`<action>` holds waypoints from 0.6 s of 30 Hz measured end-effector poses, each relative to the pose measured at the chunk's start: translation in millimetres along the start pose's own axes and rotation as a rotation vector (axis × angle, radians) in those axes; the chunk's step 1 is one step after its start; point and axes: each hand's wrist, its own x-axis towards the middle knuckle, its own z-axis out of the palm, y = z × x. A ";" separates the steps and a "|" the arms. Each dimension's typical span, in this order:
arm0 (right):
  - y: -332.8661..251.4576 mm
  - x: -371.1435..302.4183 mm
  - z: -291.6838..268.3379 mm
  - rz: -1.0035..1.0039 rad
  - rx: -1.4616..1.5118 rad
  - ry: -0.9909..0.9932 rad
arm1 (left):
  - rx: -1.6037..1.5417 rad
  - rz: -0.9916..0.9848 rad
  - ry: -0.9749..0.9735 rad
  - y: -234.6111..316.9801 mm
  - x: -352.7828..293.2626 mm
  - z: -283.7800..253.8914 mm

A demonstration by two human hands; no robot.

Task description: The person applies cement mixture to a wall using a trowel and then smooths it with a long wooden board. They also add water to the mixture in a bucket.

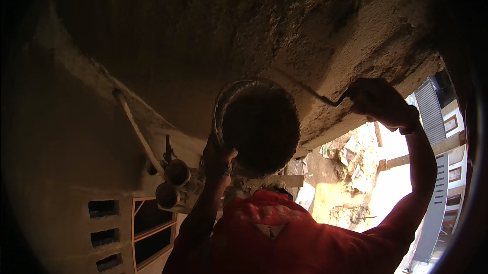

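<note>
The left hand (217,157) grips the round pan (256,124) of wet mortar, held up just under the rough ceiling (305,25). The right hand (378,102) is closed on the trowel (310,93), pressed against the ceiling beside the pan. It is best to press flat and keep the pan close.

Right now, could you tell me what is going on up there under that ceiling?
A person in a red shirt is working overhead on a rough, wet-looking plastered ceiling. The left hand grips the rim of a round pan held up close to the ceiling. The right hand holds a trowel by its handle, with the blade pressed flat against the ceiling surface. To the left, pipe ends stick out near a wall with vent openings.
</note>
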 end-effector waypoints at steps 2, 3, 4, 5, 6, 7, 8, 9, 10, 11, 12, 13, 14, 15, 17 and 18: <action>50.3 10.0 54.1 -0.658 -0.705 0.076 | -0.086 -0.016 -0.077 -5.2 2.7 16.7; 63.3 14.6 81.2 -0.618 -0.561 0.045 | -0.125 -0.007 -0.099 -7.5 1.1 20.4; 65.6 17.5 102.2 -0.280 -0.060 -0.232 | -0.099 0.019 -0.080 -13.7 -0.6 20.8; 64.5 21.3 122.9 0.117 0.418 -0.314 | -0.073 0.056 -0.059 -16.5 -1.7 20.0; 58.0 25.4 134.7 0.175 0.425 -0.423 | -0.046 0.091 -0.039 -19.1 -3.0 19.5; 63.4 31.3 149.6 0.143 0.496 -0.476 | -0.033 0.059 0.012 -18.5 -6.4 19.2; 67.2 37.0 163.0 0.106 0.562 -0.523 | 0.027 0.133 0.042 -23.6 -6.7 14.2; 66.3 41.6 171.2 0.143 0.693 -0.505 | 0.087 0.205 0.070 -34.6 -4.2 6.8; 65.2 46.8 180.3 0.187 0.830 -0.484 | 0.111 0.233 0.094 -35.6 -3.9 6.3; 63.2 52.4 188.8 0.233 0.966 -0.461 | 0.134 0.258 0.120 -37.1 -4.0 6.1; 61.2 59.5 197.4 0.230 1.076 -0.480 | 0.132 0.247 0.116 -44.4 -2.7 3.0; 56.2 66.9 205.1 0.225 1.182 -0.497 | 0.127 0.240 0.112 -56.7 -1.1 -3.4; 49.4 73.9 211.6 0.222 1.289 -0.514 | 0.154 0.250 0.113 -58.1 -2.2 -3.9; 36.0 82.4 217.8 0.196 1.138 -0.473 | 0.182 0.259 0.115 -59.2 -3.2 -5.5; 58.7 110.5 258.3 0.010 1.251 -0.378 | 0.290 0.320 0.111 -44.0 -8.7 3.7; 63.0 122.1 275.4 -0.087 1.304 -0.342 | 0.308 0.314 0.118 -44.1 -7.8 -0.7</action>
